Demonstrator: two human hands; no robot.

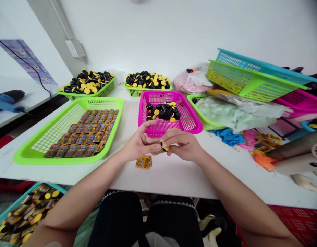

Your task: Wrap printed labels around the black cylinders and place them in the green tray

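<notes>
My left hand (pixel 141 144) and my right hand (pixel 182 144) meet above the table, just in front of the pink basket (pixel 196 128). The right fingers pinch a small black cylinder with a yellow end (pixel 165 147). A printed orange-yellow sleeve (pixel 158 152) is between the left thumb and fingers, against the cylinder. How far the sleeve covers the cylinder is hidden by my fingers. Below my hands lies a small stack of flat printed sleeves (pixel 143 162). Inside the pink basket are several loose black cylinders with yellow ends (pixel 163 111).
A green basket (pixel 22 156) on the left holds rows of sleeved cylinders (pixel 81 139). Two green baskets of black-and-yellow cylinders (pixel 90 82) stand behind. Stacked baskets (pixel 251 77), plastic bags (pixel 220 109) and a grey appliance (pixel 297 154) occupy the right. A blue heat gun (pixel 9 101) lies far left.
</notes>
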